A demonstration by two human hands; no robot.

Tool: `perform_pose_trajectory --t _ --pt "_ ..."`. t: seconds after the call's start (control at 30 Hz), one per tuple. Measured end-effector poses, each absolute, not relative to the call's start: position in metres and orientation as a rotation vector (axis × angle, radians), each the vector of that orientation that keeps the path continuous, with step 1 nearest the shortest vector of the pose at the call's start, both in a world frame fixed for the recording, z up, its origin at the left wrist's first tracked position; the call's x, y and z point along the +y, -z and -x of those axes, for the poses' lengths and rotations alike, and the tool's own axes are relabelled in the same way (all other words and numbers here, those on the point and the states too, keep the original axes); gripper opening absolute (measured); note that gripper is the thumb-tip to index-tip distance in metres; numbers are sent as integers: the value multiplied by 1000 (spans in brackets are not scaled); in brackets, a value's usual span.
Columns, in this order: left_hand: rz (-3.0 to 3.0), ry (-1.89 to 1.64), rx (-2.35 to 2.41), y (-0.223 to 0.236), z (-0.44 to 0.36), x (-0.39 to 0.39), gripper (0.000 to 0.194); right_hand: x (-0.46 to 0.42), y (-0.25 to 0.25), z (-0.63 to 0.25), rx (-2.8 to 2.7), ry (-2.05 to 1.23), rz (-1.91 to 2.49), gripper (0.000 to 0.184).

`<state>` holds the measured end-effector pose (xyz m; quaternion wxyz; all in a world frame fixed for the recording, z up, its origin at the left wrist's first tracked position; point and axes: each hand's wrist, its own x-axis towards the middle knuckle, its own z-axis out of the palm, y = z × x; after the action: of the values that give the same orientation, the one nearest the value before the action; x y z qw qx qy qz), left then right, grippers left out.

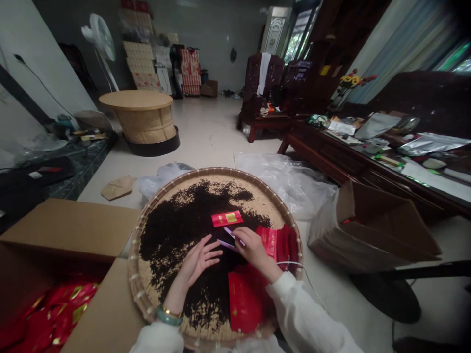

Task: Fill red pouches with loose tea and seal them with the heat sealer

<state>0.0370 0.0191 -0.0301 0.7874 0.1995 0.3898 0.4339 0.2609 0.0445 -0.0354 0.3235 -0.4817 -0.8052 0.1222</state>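
Note:
A round woven bamboo tray [147,215] sits in front of me, covered with dark loose tea leaves [180,225]. My left hand [198,260] lies over the leaves with fingers stretched out, touching the end of a small pale purple scoop [230,238]. My right hand [252,247] is closed around that scoop. A small red and gold packet [227,218] rests on the leaves just beyond my hands. A stack of red packets [277,242] lies at the tray's right side. A larger red pouch [245,301] lies near my right wrist.
An open cardboard box [69,230] at the left holds several filled red packets [55,309]. Another cardboard box [371,225] lies right of the tray, with clear plastic bags [290,181] behind. A dark wooden table [331,152] is at the right and a round wooden tub [143,117] stands farther back.

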Motion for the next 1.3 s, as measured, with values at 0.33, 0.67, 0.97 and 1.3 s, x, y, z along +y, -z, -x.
perform_pose_trajectory --t 0.33,0.67,0.97,1.3 --pt "-497 -953 913 33 -35 19 35 127 29 -259 -2119 -654 1848 55" --pt "-764 -1201 1081 40 -50 22 46 57 37 -217 -1769 -736 1362 20" --pt "-1491 -1079 1484 46 -45 10 38 43 -6 -204 -2347 -151 974 56" --pt "-1697 -908 1519 35 -44 3 34 40 2 -204 -2336 -154 1042 18"
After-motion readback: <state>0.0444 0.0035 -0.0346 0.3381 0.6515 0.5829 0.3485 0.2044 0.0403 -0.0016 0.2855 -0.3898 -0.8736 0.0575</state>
